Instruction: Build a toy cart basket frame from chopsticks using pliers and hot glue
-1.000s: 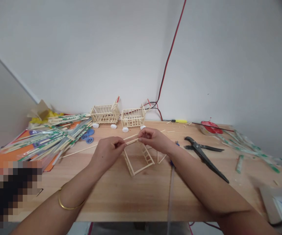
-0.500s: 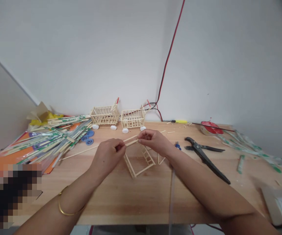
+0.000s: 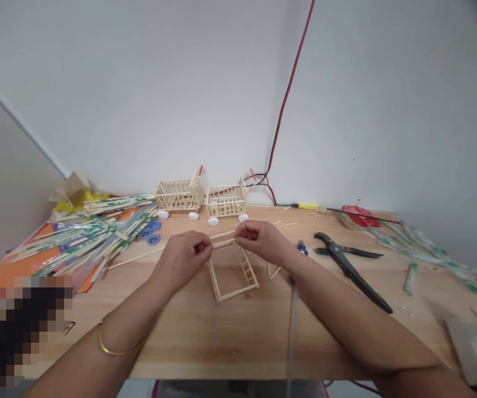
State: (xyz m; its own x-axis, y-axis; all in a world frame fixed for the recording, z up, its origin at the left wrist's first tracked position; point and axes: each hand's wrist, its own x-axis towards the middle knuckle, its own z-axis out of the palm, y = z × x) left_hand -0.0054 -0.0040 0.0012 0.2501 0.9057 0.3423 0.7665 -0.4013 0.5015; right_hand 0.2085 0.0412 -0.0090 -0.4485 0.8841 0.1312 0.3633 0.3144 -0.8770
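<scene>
Between my two hands is a small wooden stick frame [image 3: 238, 291], roughly square, with a ladder-like side of short rungs on its right. My left hand [image 3: 186, 251] pinches the left end of its far edge; the fingertips are closed on the stick. At the other end of that edge, my right hand [image 3: 258, 240] pinches with thumb and fingers. A long thin stick [image 3: 136, 258] lies on the table, passing behind my left hand. Another stick piece [image 3: 274, 272], angled, shows partly under my right forearm.
Two small stick carts with white wheels, a left one [image 3: 178, 196] and a right one [image 3: 225, 202], stand by the wall. Wrapped chopsticks [image 3: 97, 237] and blue discs [image 3: 151, 232] lie left. Black pliers [image 3: 352, 271], a blue-capped item [image 3: 302, 247] and a red dish [image 3: 360, 216] are right.
The frame has tilted and turned slightly, its near edge shifting a little left. Both hands keep their pinch on its far edge.
</scene>
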